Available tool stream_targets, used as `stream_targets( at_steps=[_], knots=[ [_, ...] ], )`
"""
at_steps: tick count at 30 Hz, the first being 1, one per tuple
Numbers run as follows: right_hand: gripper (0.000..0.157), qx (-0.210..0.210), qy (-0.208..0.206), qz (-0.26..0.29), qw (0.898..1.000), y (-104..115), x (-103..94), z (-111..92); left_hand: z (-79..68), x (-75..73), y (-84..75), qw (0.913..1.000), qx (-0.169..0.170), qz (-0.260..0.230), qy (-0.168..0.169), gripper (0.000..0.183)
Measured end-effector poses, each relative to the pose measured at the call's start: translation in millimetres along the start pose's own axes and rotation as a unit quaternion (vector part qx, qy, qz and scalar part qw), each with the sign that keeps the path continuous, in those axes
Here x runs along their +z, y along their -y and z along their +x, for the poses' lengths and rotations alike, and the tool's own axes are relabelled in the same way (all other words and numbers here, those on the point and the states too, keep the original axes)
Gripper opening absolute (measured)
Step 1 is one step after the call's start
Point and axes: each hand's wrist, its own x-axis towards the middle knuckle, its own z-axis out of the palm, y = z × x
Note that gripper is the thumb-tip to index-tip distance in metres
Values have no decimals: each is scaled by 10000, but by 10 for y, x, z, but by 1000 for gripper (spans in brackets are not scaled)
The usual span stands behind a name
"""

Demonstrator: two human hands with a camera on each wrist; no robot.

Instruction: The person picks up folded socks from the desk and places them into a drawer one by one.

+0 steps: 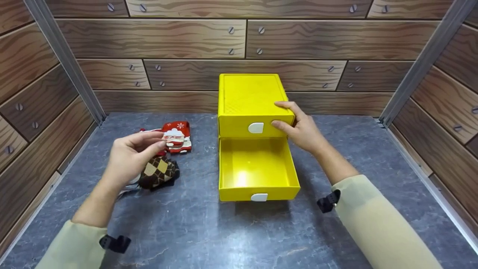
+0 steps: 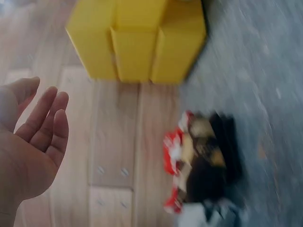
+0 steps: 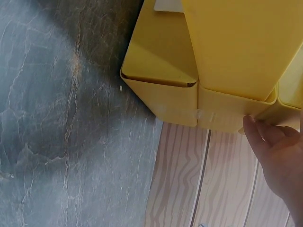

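A yellow drawer unit [image 1: 248,93] of three tiers stands on the table, its middle drawer [image 1: 257,193] pulled out with nothing inside. My right hand [image 1: 302,129] grips the unit's upper right corner, with the thumb on the front of the top drawer and the fingers over the top and side. My left hand [image 1: 125,157] is in the air at the left, fingers loosely bent and nothing held. Near it lie a folded red cloth piece [image 1: 181,129] with a Santa picture and a bundled brown argyle cloth piece [image 1: 160,172], partly hidden by the hand.
The grey marbled table [image 1: 179,231] is bounded by wood-patterned walls [image 1: 194,39] at the back and both sides. Metal posts [image 1: 71,63] stand at the back corners. The open drawer juts toward the front, and a white tab handle [image 1: 259,197] sticks out from it.
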Motion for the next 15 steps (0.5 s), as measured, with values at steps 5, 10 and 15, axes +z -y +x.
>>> stream_targets(
  at_steps=[5, 10, 15],
  knots=[
    [56, -40, -6, 19, 10000, 3, 8, 6, 50, -218, 337, 9991, -382, 84, 173, 31],
    [56, -50, -49, -29, 10000, 8, 11, 1, 79, -319, 619, 9966, -675, 271, 398, 36],
    [56, 2, -50, -69, 10000, 12, 8, -6, 129, -393, 1040, 9920, -818, 690, 663, 36]
  ],
)
